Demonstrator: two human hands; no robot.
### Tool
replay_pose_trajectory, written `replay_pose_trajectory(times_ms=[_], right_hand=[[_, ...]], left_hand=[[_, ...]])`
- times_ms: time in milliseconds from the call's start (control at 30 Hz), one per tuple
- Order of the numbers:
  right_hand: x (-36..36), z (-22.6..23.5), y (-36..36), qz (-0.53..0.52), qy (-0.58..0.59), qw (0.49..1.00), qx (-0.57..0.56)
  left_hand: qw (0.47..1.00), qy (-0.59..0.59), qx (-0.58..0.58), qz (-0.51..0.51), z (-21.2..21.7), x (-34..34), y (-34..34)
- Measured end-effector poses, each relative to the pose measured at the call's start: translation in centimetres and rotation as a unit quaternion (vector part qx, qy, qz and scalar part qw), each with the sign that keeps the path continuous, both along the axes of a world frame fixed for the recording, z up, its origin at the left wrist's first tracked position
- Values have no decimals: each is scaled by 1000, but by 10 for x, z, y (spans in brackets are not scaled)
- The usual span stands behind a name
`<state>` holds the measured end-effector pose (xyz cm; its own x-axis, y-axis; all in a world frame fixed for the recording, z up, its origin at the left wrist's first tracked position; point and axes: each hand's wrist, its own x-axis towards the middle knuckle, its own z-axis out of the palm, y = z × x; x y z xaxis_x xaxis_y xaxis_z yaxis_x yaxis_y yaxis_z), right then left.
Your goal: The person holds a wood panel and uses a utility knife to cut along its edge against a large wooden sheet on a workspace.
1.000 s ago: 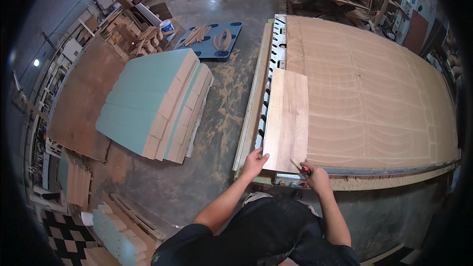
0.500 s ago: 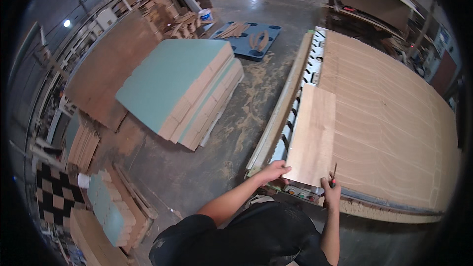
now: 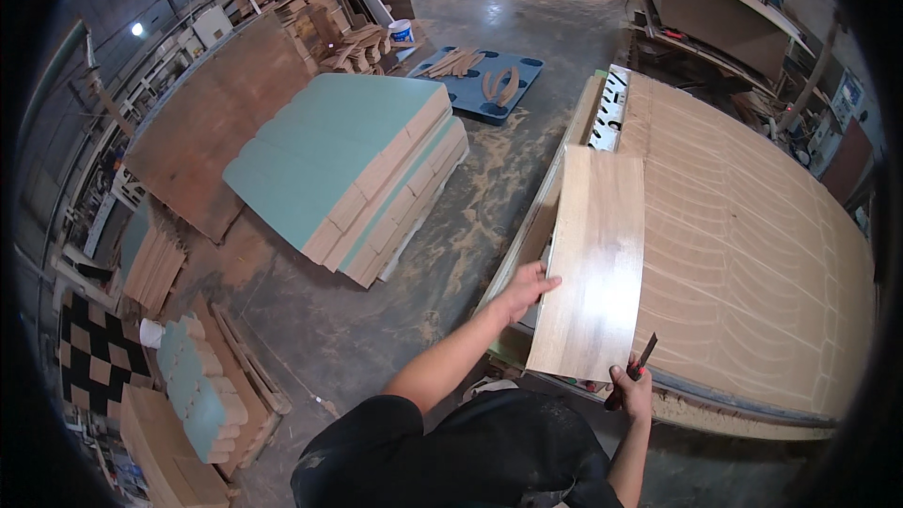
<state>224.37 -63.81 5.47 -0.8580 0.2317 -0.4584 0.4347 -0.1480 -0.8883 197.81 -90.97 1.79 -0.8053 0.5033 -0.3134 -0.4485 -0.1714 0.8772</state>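
Observation:
A long thin light-wood veneer sheet (image 3: 597, 254) lies lengthwise before me, over the left side of a large wood-topped worktable. My left hand (image 3: 529, 290) grips its left edge, thumb on top and the other fingers beneath. At the near right corner, my right hand (image 3: 631, 389) pinches the sheet. That same hand also holds a utility knife (image 3: 647, 350), red and black, its blade pointing up and away. Part of the knife's handle is hidden by the palm. Faint pale lines curve across the brown board (image 3: 743, 254) beside the sheet.
To the left stands a stack of green-faced boards (image 3: 343, 146). Beyond it, a blue pallet (image 3: 484, 85) carries curved wood offcuts. A white perforated strip (image 3: 609, 113) runs along the table's left side. More cut boards (image 3: 193, 386) lean at the lower left.
The sheet is tilted up more and shows a bright reflection. My left hand has slid farther along its left edge, away from me. The right hand has dropped slightly nearer.

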Motion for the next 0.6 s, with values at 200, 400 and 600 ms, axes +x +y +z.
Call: replay_pose_trajectory(times_ms=[200,400,600], right_hand=[[14,-11,-5,-19,72,995,60],[18,0,-3,-3,52,997,63],[19,-2,-13,-12,32,999,34]], left_hand=[[984,89,89,122,59,-83,-15],[950,132,126,252,112,-131,-42],[943,175,76,273,84,-106,-20]])
